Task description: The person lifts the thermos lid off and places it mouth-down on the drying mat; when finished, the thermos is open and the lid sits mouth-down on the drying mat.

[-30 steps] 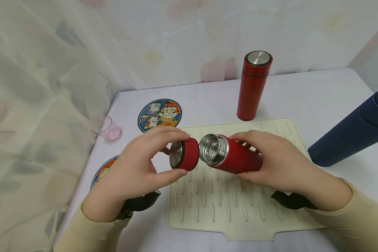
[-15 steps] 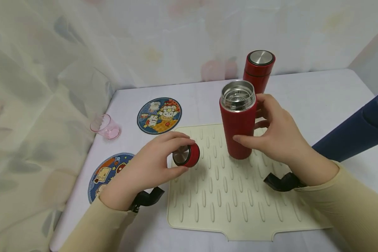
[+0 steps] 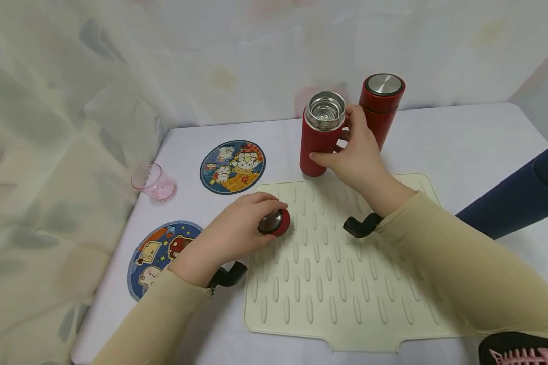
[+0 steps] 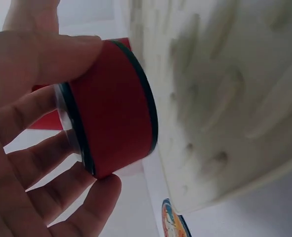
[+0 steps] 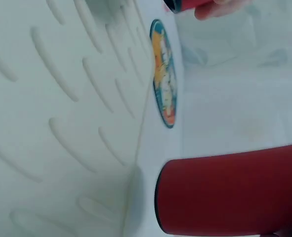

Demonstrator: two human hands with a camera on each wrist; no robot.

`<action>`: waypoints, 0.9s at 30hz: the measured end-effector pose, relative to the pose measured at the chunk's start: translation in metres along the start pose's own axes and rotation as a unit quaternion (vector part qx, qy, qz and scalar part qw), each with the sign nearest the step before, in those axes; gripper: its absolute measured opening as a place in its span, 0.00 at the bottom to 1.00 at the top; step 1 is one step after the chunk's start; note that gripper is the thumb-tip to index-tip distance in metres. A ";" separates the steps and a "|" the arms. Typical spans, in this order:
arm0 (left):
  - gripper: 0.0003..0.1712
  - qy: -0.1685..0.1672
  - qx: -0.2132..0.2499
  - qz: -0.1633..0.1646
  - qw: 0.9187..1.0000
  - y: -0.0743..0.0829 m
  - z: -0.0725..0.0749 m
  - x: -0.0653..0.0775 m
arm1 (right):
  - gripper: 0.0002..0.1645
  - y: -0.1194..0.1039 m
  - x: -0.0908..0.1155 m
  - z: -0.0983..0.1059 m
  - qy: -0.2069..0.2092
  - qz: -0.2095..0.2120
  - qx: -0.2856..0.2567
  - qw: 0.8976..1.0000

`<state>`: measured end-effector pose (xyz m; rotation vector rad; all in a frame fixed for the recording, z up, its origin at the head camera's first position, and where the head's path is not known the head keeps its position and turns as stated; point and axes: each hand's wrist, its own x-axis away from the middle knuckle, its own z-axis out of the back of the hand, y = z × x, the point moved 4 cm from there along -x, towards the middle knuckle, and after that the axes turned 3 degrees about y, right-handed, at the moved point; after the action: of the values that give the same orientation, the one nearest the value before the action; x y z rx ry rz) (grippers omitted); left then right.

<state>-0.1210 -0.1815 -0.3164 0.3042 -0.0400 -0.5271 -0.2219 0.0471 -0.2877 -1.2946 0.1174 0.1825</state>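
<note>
My left hand holds a red flask lid with a steel top and black rims, low over the cream ridged mat. In the left wrist view the lid is tilted on its side, pinched between thumb and fingers. At the back, my right hand grips an open red flask by its side. That flask stands upright just past the mat's far edge, its steel mouth and strainer showing. A second red flask, with its lid on, is right behind my right hand, partly hidden by it.
A tall navy flask stands at the right. At the left are a small pink glass and two round cartoon-printed coasters, one farther back and one nearer, the latter partly under my left forearm. Fabric hangs behind the table.
The lid and open flask, close together a second ago, are now apart. My right hand has turned the flask upright and moved it back and left. My left hand has stayed low with the lid.
</note>
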 end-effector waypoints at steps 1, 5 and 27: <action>0.32 -0.005 -0.007 0.002 1.000 -0.001 -0.002 -0.002 | 0.52 0.003 -0.004 -0.002 0.005 -0.013 0.010 1.000; 0.33 -0.023 -0.020 0.002 1.000 -0.002 -0.009 -0.009 | 0.54 0.012 -0.016 -0.008 0.013 -0.044 0.031 0.998; 0.34 -0.043 -0.025 0.014 0.999 -0.004 -0.032 -0.026 | 0.54 0.019 -0.027 -0.018 -0.052 -0.053 0.110 0.991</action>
<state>-0.1414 -0.1629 -0.3468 0.2310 -0.1147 -0.5132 -0.2517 0.0325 -0.3050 -1.0661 -0.0198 0.1415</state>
